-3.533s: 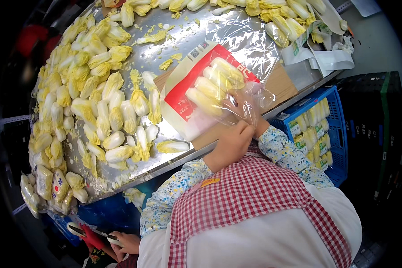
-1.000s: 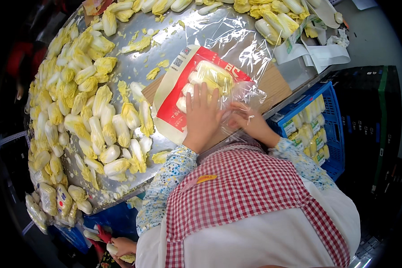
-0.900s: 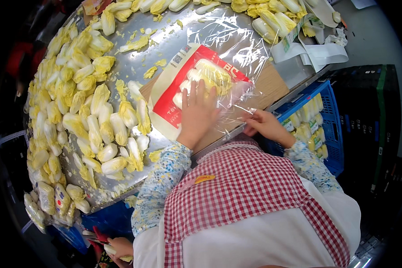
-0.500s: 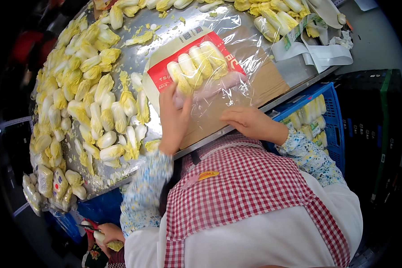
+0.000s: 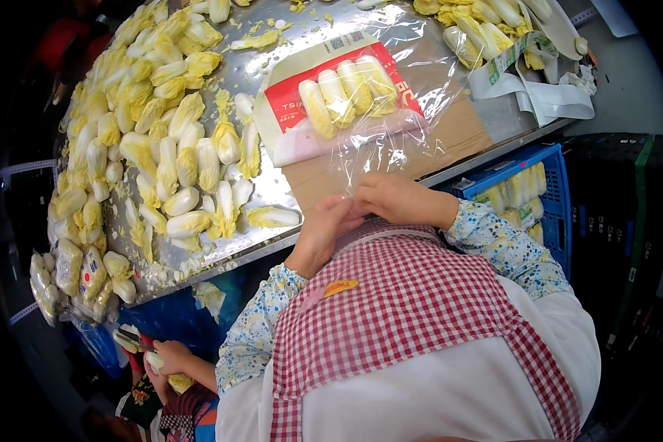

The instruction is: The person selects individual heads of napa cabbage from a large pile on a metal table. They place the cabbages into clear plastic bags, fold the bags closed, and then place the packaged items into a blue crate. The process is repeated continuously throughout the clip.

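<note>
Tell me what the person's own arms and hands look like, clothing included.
The left hand and right hand are bare, without gloves. The left sleeve and right sleeve are pale, speckled with blue and yellow patches, and reach about to the wrists. Toward the shoulders, plain white cloth shows. No cables are visible on either arm.

Clear bag [image 5: 355,137], red-and-cream printed, flat over brown board [image 5: 458,135], four yellow-white cabbages [image 5: 355,87] side by side inside
</note>
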A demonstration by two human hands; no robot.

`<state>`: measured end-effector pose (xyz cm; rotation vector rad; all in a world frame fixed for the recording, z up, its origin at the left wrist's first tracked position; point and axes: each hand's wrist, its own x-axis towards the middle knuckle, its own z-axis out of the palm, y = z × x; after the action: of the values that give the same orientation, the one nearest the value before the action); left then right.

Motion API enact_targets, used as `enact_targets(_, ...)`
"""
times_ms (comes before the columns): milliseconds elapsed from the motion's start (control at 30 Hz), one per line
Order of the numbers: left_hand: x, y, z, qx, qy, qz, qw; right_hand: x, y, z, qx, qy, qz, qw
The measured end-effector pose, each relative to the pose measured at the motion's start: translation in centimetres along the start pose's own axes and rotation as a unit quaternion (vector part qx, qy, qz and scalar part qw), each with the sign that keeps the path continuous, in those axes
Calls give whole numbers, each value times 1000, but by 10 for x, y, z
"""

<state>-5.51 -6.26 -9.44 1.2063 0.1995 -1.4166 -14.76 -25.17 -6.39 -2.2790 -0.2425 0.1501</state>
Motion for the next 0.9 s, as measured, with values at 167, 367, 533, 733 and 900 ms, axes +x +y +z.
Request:
enact_targets(167,-4,2,-7,-49,-60,-22,997,1,-9,9,-35,5,10,999)
enact_targets(367,-9,10,0,-61,-55,-28,996,2,-30,7,-73,-17,44,996)
enact_targets(533,-2,13,-5,-38,-43,-12,998,-13,-39,17,-51,57,52,996)
enact_targets(733,-21,25,-9,18,-9,-40,999,-184,-10,67,-56,122,278,951)
enact_targets(900,-25,28,-30,66,-14,-75,995,-221,-51,29,-4,-192,393,900)
